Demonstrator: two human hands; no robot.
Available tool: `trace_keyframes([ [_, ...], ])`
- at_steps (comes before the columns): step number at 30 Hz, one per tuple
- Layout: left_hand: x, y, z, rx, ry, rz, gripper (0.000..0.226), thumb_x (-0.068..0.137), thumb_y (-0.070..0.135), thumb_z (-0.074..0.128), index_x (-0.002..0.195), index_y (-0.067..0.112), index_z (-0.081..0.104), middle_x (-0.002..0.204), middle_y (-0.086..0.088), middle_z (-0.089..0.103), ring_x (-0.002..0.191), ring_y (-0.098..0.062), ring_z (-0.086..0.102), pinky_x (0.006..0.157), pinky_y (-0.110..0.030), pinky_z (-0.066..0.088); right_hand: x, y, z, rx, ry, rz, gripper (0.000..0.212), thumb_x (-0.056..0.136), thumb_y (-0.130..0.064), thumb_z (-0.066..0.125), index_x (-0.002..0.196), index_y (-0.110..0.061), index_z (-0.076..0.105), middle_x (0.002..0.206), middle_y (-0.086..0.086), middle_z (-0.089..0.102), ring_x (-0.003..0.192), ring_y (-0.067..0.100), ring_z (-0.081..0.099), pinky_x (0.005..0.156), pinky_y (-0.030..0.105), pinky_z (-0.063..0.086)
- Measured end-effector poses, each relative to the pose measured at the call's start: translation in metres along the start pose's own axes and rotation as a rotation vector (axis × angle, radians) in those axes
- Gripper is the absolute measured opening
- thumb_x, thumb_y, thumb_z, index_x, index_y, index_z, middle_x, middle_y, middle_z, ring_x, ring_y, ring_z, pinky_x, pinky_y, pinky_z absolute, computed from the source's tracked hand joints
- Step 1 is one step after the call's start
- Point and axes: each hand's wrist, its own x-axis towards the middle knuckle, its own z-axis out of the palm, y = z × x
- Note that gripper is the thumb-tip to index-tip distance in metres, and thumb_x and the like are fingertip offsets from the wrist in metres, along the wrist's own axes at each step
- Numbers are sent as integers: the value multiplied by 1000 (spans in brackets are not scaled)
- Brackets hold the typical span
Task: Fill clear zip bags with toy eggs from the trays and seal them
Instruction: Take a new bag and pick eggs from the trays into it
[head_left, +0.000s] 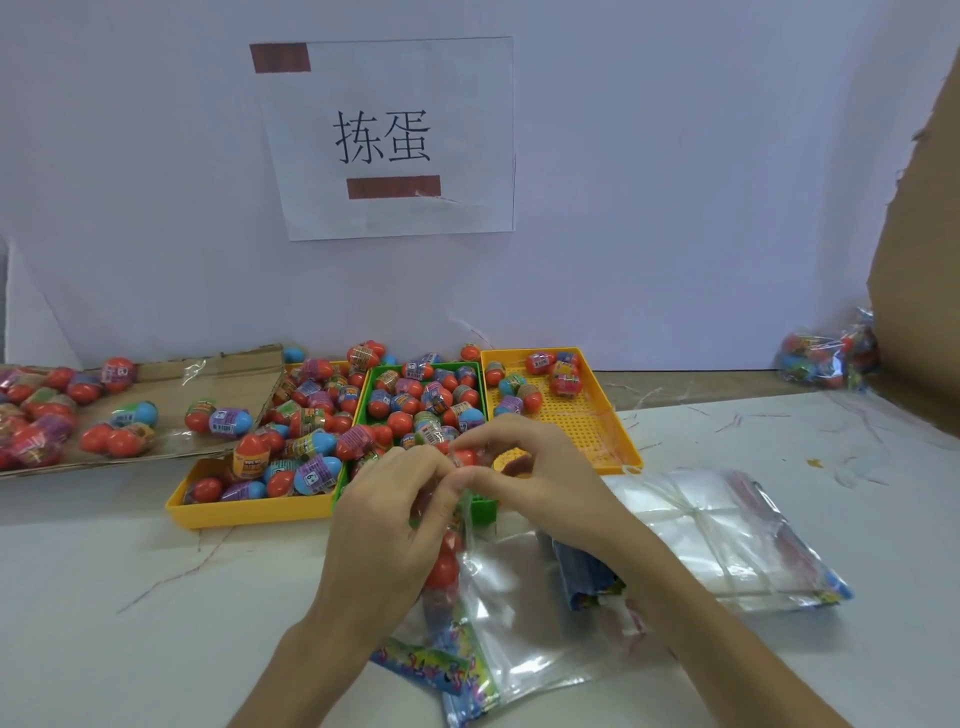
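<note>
Head view: my left grip and right grip meet mid-frame. The fingertips of both are curled in and pinch the top edge of the zip bag, which rises off the tabletop at 6 o'clock from the trays. I judge I am holding it by the mouth so the toy eggs inside sink down and the strip can be pressed closed. The green tray lies at 12 o'clock from my grips, the left yellow tray at 10 o'clock and the right yellow tray at 1 o'clock, all close, probably to keep reaches short. A stack of empty bags waits at 3 o'clock. My fingers cover the zip strip, so I cannot tell whether any of it is sealed. My left grip hides most of the eggs in the bag, so I cannot count them. A blue printed packet under my right wrist is too covered to identify. The filled bags at 2 o'clock are blurred.
</note>
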Motion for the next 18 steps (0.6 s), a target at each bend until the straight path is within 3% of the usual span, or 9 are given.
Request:
trace_keyframes([
  [5,0,0,-1,3,3,-2,29,100,41,51,81,22,63,74,16,56,74,-8,55,63,-36,49,-2,-5,-2,22,-163,13,19,93,-18,72,112,-16,72,100,-4,75,93,9,71,83,34,59],
  [9,1,-2,-3,25,14,-8,29,100,39,51,80,20,62,72,12,55,71,-12,54,59,-39,45,-4,-7,-2,39,-298,50,19,98,-14,65,115,-9,71,108,6,75,99,25,71,90,51,56],
  [11,1,-2,-4,37,28,-30,31,100,39,50,80,20,62,71,11,54,70,-14,53,58,-41,44,-4,-9,-5,36,-362,48,24,96,-15,67,120,-11,70,110,2,74,96,24,70,83,46,58],
  [14,1,-2,-4,44,47,-45,31,100,40,49,79,20,62,70,11,52,70,-13,51,57,-39,43,-5,-11,-3,23,-405,8,25,91,-21,76,115,-20,71,100,-14,71,83,3,65,73,24,48],
  [18,0,1,-1,-30,34,-76,28,101,39,48,82,23,62,73,12,55,72,-15,55,61,-39,46,-6,-9,5,-8,-291,-18,16,85,-22,81,97,-15,73,84,-8,69,67,6,61,63,31,50],
])
